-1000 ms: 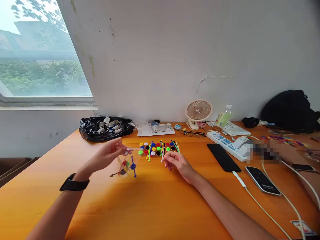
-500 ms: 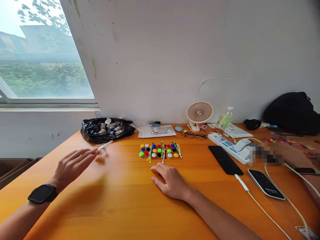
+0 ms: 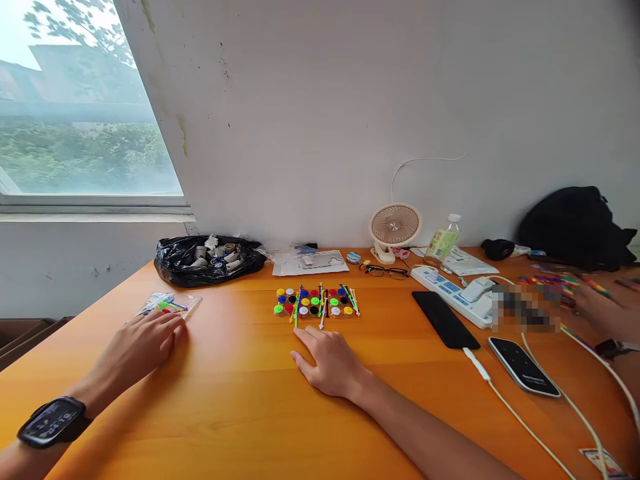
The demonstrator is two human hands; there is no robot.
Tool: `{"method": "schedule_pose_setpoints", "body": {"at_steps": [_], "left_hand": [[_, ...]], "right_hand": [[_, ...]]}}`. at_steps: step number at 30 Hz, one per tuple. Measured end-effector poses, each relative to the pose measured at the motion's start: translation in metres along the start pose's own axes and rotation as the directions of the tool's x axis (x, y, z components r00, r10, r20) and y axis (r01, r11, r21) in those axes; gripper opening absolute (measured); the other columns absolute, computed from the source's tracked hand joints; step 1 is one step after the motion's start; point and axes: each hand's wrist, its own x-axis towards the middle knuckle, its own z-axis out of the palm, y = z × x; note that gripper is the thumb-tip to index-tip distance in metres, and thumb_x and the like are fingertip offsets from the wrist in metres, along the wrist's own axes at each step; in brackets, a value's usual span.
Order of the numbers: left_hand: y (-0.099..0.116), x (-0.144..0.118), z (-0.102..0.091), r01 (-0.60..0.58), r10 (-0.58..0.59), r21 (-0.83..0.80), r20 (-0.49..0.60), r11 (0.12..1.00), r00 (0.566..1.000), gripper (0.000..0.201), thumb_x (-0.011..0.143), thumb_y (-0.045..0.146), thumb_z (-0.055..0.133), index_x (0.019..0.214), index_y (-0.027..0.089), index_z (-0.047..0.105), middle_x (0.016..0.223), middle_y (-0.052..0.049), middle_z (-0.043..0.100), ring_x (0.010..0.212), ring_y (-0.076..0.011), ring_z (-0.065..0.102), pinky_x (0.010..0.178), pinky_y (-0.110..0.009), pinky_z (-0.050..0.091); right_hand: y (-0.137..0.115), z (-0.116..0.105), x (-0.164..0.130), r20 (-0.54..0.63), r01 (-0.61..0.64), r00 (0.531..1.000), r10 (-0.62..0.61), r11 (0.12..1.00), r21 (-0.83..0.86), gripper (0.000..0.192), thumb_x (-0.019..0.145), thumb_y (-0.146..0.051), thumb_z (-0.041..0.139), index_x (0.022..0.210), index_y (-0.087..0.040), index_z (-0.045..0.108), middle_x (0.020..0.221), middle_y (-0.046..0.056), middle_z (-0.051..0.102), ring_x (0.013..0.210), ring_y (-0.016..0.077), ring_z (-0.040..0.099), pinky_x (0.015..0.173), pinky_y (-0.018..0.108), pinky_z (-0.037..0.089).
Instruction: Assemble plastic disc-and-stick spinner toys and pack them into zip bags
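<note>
A clear plastic bag (image 3: 167, 305) of coloured pieces lies flat at left of the frame, long axis running toward the upper right. The left hand (image 3: 145, 341) rests just below it, fingertips at its edge, grip loose and holding nothing. The right hand (image 3: 327, 360) lies flat and empty on the orange bench (image 3: 240, 413), below rows of coloured caps and sticks (image 3: 316, 302).

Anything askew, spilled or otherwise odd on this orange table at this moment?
Nothing spilled or damaged. The coloured discs and sticks lie in a tidy cluster just beyond the right hand, which rests flat. The left hand rests by a clear packet of coloured pieces lying flat. A few sticks cross the rows at slight angles.
</note>
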Motion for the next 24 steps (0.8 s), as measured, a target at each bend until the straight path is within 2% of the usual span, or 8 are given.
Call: {"method": "schedule_pose_setpoints", "body": {"at_steps": [2,4,8,11,13,15,19,24], "left_hand": [[0.019,0.005,-0.009,0.043,-0.044,-0.010,-0.093,0.999,0.995,0.031,0.098,0.035,0.053,0.119,0.025,0.073,0.115,-0.009,0.080,0.110,-0.0363,0.073,0.089,-0.048,0.057],[0.049,0.014,-0.020,0.073,-0.089,-0.108,-0.153,0.992,0.984,0.036,0.100,0.038,0.056,0.131,0.025,0.067,0.119,-0.010,0.078,0.112,-0.0342,0.072,0.093,-0.045,0.056],[0.116,0.046,-0.029,-0.032,0.009,-0.395,-0.060,0.918,0.998,0.038,0.104,0.037,0.052,0.139,0.025,0.061,0.125,-0.010,0.075,0.109,-0.0292,0.072,0.090,-0.039,0.057],[0.150,0.072,-0.016,-0.066,0.068,-0.485,-0.012,0.872,0.998,0.045,0.105,0.031,0.048,0.150,0.025,0.052,0.139,-0.012,0.068,0.117,-0.0291,0.069,0.095,-0.040,0.057],[0.160,0.085,-0.004,-0.074,0.083,-0.508,-0.005,0.858,0.997,0.045,0.104,0.027,0.047,0.148,0.024,0.054,0.141,-0.012,0.066,0.118,-0.0294,0.069,0.097,-0.041,0.057],[0.163,0.091,0.007,-0.067,0.078,-0.534,-0.003,0.843,0.997,0.041,0.104,0.026,0.048,0.143,0.025,0.058,0.136,-0.011,0.068,0.117,-0.0292,0.068,0.098,-0.042,0.056],[0.159,0.090,0.014,-0.013,0.041,-0.631,0.030,0.776,0.999,0.025,0.103,0.029,0.050,0.122,0.023,0.066,0.119,-0.011,0.073,0.106,-0.0274,0.069,0.092,-0.040,0.055],[0.156,0.086,0.001,0.079,0.023,-0.784,0.118,0.616,0.993,0.019,0.104,0.032,0.052,0.110,0.023,0.068,0.105,-0.008,0.073,0.091,-0.0215,0.068,0.082,-0.034,0.055]], "right_hand": [[0.000,0.000,-0.001,-0.007,0.010,1.000,-0.010,1.000,0.015,0.037,0.102,-0.040,0.055,0.131,-0.020,0.067,0.106,0.008,0.075,0.090,0.0240,0.071,0.074,0.032,0.045],[0.000,0.000,-0.001,-0.017,0.027,1.000,-0.026,0.999,0.026,0.027,0.101,-0.037,0.058,0.120,-0.021,0.069,0.100,0.006,0.075,0.085,0.0219,0.070,0.071,0.031,0.042],[0.002,0.000,-0.002,-0.031,0.080,0.996,-0.078,0.995,0.060,0.016,0.101,-0.030,0.057,0.100,-0.022,0.071,0.089,0.003,0.073,0.080,0.0191,0.067,0.070,0.029,0.041],[0.003,-0.001,-0.001,-0.078,0.070,0.995,-0.063,0.994,0.088,0.020,0.102,-0.029,0.056,0.113,-0.023,0.071,0.094,0.004,0.073,0.087,0.0208,0.068,0.075,0.030,0.044],[0.003,-0.003,0.000,-0.098,0.043,0.995,-0.035,0.995,0.085,0.030,0.102,-0.031,0.057,0.129,-0.022,0.066,0.105,0.007,0.072,0.096,0.0232,0.067,0.081,0.031,0.047],[0.003,-0.004,0.001,-0.089,0.029,0.996,-0.022,0.997,0.068,0.034,0.102,-0.032,0.057,0.135,-0.022,0.063,0.111,0.008,0.070,0.100,0.0244,0.067,0.085,0.033,0.047],[0.008,-0.001,0.006,-0.078,0.027,0.997,-0.018,0.994,0.107,0.023,0.105,-0.024,0.051,0.121,-0.023,0.067,0.104,0.006,0.069,0.095,0.0217,0.066,0.081,0.031,0.047],[0.016,0.004,0.008,-0.101,0.029,0.995,-0.005,0.971,0.237,0.016,0.103,-0.017,0.054,0.099,-0.022,0.068,0.096,0.003,0.067,0.088,0.0189,0.065,0.077,0.028,0.045]]}}
